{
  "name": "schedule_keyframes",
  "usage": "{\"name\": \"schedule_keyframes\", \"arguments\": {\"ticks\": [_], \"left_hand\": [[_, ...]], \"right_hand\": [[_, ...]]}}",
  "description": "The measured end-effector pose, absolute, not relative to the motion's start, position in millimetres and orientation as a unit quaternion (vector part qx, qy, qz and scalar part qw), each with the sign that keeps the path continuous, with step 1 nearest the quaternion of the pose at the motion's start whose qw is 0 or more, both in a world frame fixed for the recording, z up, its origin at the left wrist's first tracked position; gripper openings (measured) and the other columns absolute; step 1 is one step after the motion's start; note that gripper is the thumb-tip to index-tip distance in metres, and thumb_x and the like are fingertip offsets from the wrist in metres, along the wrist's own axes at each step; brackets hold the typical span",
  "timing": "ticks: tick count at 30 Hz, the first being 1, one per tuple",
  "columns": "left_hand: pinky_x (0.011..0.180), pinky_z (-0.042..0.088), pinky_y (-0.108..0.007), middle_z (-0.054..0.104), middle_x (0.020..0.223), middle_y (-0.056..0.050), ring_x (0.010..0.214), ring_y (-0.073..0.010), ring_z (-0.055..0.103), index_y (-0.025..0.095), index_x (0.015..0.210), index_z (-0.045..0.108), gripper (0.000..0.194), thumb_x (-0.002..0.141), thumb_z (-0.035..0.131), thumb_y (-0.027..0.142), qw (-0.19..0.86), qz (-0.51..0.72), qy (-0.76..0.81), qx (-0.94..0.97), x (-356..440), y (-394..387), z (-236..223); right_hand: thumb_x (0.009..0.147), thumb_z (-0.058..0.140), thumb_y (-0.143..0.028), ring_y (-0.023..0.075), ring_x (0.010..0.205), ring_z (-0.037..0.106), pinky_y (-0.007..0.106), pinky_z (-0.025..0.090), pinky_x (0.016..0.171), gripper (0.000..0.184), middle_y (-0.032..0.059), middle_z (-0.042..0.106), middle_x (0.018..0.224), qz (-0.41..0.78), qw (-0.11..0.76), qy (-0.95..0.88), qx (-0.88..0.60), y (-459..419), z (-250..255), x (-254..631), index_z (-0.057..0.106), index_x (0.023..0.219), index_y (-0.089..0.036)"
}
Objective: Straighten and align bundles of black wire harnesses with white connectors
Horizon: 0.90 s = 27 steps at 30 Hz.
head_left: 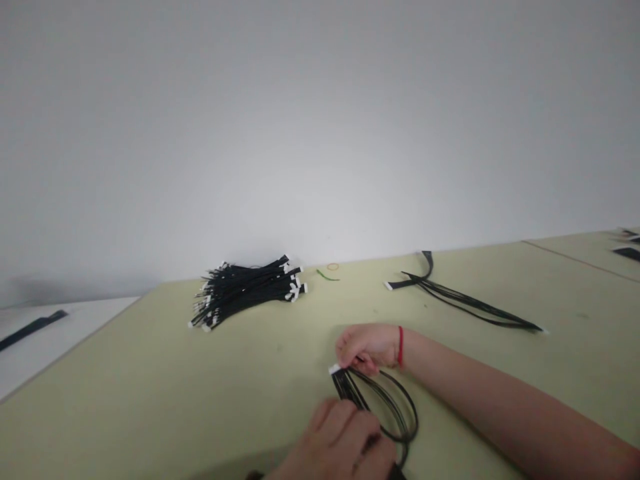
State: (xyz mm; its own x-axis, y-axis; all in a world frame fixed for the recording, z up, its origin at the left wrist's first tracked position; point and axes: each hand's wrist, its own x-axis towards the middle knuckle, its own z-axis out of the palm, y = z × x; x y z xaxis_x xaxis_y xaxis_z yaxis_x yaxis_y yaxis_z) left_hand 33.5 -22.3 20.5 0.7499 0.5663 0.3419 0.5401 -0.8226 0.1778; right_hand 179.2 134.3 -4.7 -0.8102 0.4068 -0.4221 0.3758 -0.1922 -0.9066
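A black wire harness (385, 393) with a white connector (335, 369) at one end lies between my two hands near the table's front. My right hand (367, 347), with a red string round the wrist, is closed on wires right beside that connector. Lower down, my left hand (340, 440) has its fingers curled round the black wires. Several loose strands bow out in a loop to the right of both hands. What the fingertips pinch is partly hidden.
A pile of black cables (245, 290) with white connectors lies at the back left. Two black cables (465, 300) lie at the back right. A green strip (327, 275) and a rubber band (333, 267) rest near the wall. More dark cables (627, 253) show at the far right edge.
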Motion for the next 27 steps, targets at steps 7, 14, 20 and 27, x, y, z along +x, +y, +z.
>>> {"name": "schedule_keyframes", "arguments": {"ticks": [7, 14, 20, 27], "left_hand": [[0.082, 0.027, -0.032, 0.065, 0.092, 0.006, 0.087, -0.0146, 0.049, 0.023, 0.081, 0.056, 0.005, 0.083, 0.059, 0.025, -0.090, 0.201, 0.247, 0.944, 17.2, -1.1, 19.7], [0.085, 0.025, -0.030, 0.064, 0.098, 0.004, 0.094, -0.0156, 0.048, 0.025, 0.082, 0.056, 0.008, 0.081, 0.061, 0.031, 0.093, 0.216, 0.250, 0.939, 11.9, 0.3, 45.4], [0.084, 0.032, -0.032, 0.058, 0.090, -0.002, 0.091, -0.0180, 0.048, 0.021, 0.081, 0.051, 0.004, 0.084, 0.053, 0.023, 0.199, 0.286, 0.384, 0.855, -7.2, 43.5, 65.2], [0.073, 0.035, -0.037, 0.051, 0.079, -0.006, 0.078, -0.0215, 0.043, 0.017, 0.080, 0.050, 0.028, 0.089, 0.037, 0.040, 0.214, 0.281, 0.466, 0.811, -27.7, 74.6, 20.4]], "right_hand": [[0.089, 0.052, -0.032, 0.0151, 0.082, 0.058, 0.032, 0.051, 0.069, 0.027, 0.0061, 0.057, 0.101, 0.715, -0.004, -0.630, -0.303, 140.7, -12.5, 179.2, 0.054, 0.108, -0.013], [0.089, 0.052, -0.032, 0.0134, 0.077, 0.058, 0.030, 0.051, 0.065, 0.025, 0.0051, 0.057, 0.096, 0.716, 0.010, -0.630, -0.302, 136.1, -11.8, 178.8, 0.054, 0.105, -0.013], [0.089, 0.052, -0.030, 0.0092, 0.065, 0.055, 0.023, 0.049, 0.055, 0.020, 0.0020, 0.057, 0.085, 0.705, 0.013, -0.653, -0.277, 126.6, -9.9, 173.6, 0.056, 0.098, -0.012], [0.089, 0.052, -0.031, 0.0106, 0.069, 0.056, 0.025, 0.050, 0.058, 0.022, 0.0031, 0.057, 0.089, 0.701, 0.026, -0.662, -0.265, 119.5, -11.9, 169.2, 0.055, 0.101, -0.012]]}}
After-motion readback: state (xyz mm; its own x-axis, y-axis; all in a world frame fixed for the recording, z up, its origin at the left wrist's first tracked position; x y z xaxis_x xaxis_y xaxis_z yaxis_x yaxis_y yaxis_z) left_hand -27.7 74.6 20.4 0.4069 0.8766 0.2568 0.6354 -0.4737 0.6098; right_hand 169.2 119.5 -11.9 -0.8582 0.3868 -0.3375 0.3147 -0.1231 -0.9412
